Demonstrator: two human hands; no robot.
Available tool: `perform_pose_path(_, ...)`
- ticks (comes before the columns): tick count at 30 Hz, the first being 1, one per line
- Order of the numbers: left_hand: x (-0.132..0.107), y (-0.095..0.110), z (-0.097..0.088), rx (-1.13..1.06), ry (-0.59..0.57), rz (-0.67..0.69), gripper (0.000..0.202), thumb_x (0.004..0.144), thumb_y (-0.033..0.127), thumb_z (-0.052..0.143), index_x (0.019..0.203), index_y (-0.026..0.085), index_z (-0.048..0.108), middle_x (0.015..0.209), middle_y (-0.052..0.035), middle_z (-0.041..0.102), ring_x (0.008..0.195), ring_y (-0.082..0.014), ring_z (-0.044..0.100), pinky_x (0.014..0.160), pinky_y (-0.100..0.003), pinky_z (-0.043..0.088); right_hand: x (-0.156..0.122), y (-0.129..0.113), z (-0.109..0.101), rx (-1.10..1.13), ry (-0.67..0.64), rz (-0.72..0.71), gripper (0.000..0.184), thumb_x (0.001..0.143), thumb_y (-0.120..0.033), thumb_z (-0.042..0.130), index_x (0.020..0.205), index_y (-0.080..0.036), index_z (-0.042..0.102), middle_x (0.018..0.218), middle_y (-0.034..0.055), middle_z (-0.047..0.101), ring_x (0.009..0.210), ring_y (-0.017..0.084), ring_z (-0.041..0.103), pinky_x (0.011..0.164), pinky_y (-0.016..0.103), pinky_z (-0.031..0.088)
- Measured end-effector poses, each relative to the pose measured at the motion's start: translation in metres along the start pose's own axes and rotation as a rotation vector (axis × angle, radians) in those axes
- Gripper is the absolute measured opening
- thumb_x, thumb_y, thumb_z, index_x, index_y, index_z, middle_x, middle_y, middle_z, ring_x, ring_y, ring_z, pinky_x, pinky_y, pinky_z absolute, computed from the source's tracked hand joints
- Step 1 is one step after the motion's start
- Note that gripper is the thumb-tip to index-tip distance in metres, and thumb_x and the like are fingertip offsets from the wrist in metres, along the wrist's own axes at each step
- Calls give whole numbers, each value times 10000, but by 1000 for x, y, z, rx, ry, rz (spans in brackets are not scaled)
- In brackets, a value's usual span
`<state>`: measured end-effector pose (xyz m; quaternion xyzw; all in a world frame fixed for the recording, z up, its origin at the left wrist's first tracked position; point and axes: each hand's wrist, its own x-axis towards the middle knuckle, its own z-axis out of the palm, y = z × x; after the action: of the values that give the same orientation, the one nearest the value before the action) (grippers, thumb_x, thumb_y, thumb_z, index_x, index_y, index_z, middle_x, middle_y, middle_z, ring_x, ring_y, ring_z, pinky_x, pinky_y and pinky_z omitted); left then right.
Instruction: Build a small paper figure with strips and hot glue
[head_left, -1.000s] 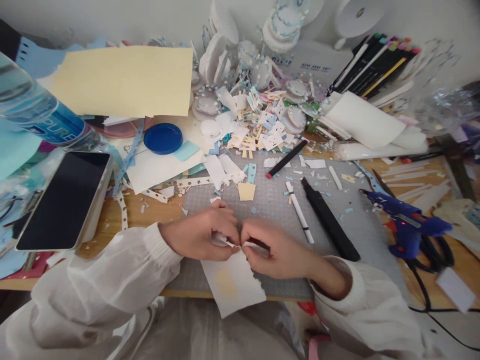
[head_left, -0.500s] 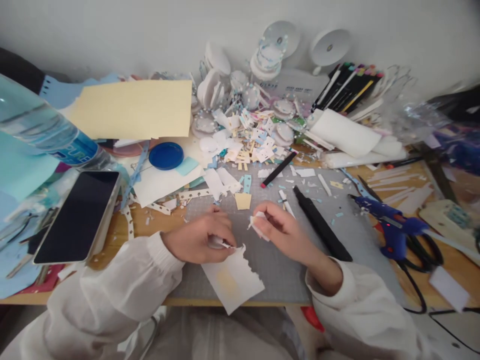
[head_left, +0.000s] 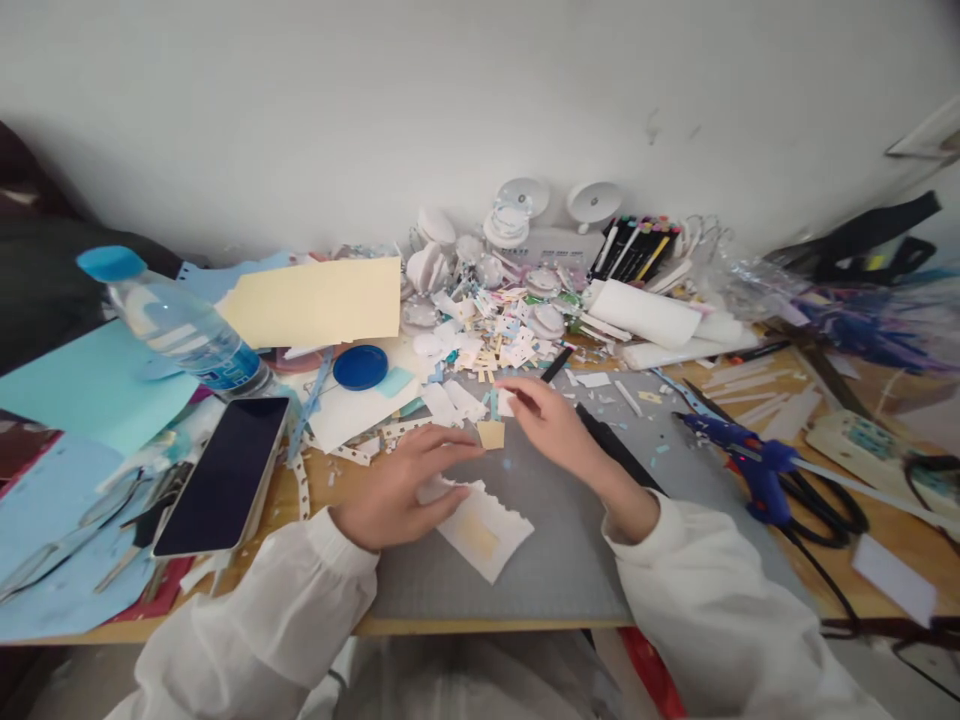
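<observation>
My left hand (head_left: pixel 411 485) hovers over the left part of the grey cutting mat (head_left: pixel 570 560), its fingers apart and nothing between them. Close by its fingertips is a torn white paper (head_left: pixel 495 515) with a ragged far edge and a pale yellow patch. Farther forward, my right hand (head_left: pixel 551 425) pinches a small white paper piece (head_left: pixel 505 402) between thumb and fingers. Just under that piece lie a small yellow paper piece (head_left: pixel 491 435) and a narrow light-blue strip (head_left: pixel 494 403). A black pen-like tool (head_left: pixel 619 450) is partly hidden behind my right forearm.
On the left stand a water bottle (head_left: pixel 187 330) and a phone (head_left: pixel 225 475), near a blue lid (head_left: pixel 360 367). Paper scraps (head_left: pixel 502 330) are heaped at the back, with markers (head_left: pixel 637 250) behind. A blue glue gun (head_left: pixel 750 460) with a black cord lies right.
The view has tipped upward. My left hand has opened and let go of the torn paper's edge. My right hand has moved forward with the small white paper piece, toward the yellow piece.
</observation>
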<state>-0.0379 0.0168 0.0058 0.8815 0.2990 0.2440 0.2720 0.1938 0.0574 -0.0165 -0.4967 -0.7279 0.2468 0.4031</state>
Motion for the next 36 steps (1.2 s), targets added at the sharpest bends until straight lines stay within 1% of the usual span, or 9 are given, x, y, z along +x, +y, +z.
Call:
perform_pose_path(4, -8, -5, 5, -32, 18, -110, 269, 894, 191, 499, 1126, 202, 636, 1120, -97, 659, 1072, -218, 600, 932, -351, 475, 4, -14, -7, -125, 136, -93, 357, 844, -160, 495, 1189, -198, 577, 1251, 148, 533, 1243, 291, 448, 1053, 544, 334)
perform_pose_path(7, -9, -9, 8, -57, 64, -196, 203, 904, 210, 492, 980, 203, 680, 961, -64, 718, 900, -202, 663, 803, -314, 514, -26, -40, -14, -171, 168, -193, 354, 874, -126, 452, 1194, -225, 565, 1254, 129, 538, 1226, 262, 469, 1042, 509, 370)
perform_pose_path(11, -6, -5, 9, -116, 139, -295, 165, 883, 247, 539, 913, 196, 693, 916, -45, 745, 864, -201, 684, 787, -302, 529, -83, -66, -3, -263, -198, -450, 366, 877, -95, 450, 1218, -184, 550, 1181, 118, 628, 1108, 238, 564, 940, 428, 478)
perform_pose_path(14, -7, 5, 8, -177, 152, -352, 149, 859, 258, 571, 873, 189, 702, 884, -26, 756, 826, -192, 698, 755, -284, 546, -114, -64, 9, -396, -394, -387, 346, 913, -175, 465, 1248, -154, 549, 1268, 116, 608, 1168, 261, 545, 969, 465, 473)
perform_pose_path(17, -12, 12, 5, -225, 143, -410, 142, 835, 271, 600, 849, 187, 715, 836, -18, 759, 773, -183, 696, 697, -269, 546, -130, -53, 10, -448, -439, -311, 373, 925, -201, 469, 1290, -155, 530, 1332, 104, 576, 1230, 254, 517, 990, 475, 479)
perform_pose_path(22, -26, 11, -5, -282, 235, -527, 186, 811, 348, 644, 883, 195, 723, 811, -34, 751, 720, -182, 683, 598, -254, 524, -140, -44, -2, -454, -418, -297, 407, 919, -177, 449, 1321, -153, 510, 1358, 92, 563, 1259, 245, 509, 1000, 461, 495)
perform_pose_path(25, -32, 7, -8, -322, 262, -550, 196, 818, 357, 646, 905, 194, 712, 832, -43, 754, 753, -192, 697, 630, -264, 541, -142, -45, -2, -430, -397, -296, 382, 919, -176, 448, 1290, -150, 536, 1338, 97, 579, 1243, 253, 521, 1000, 465, 500)
perform_pose_path(33, -37, 4, -8, -143, 386, -554, 239, 898, 377, 543, 1018, 196, 642, 959, -50, 716, 889, -198, 672, 767, -297, 524, -151, -37, -4, -366, -279, -251, 261, 957, -176, 421, 1143, -144, 602, 1110, 114, 668, 1023, 225, 619, 871, 401, 563)
perform_pose_path(36, -36, 10, -15, 38, 446, -497, 212, 938, 341, 457, 930, 184, 600, 915, -40, 670, 884, -184, 633, 792, -299, 479, -157, -32, -7, -381, -241, -183, 241, 957, -215, 448, 1144, -158, 590, 1077, 112, 649, 989, 228, 612, 842, 404, 554)
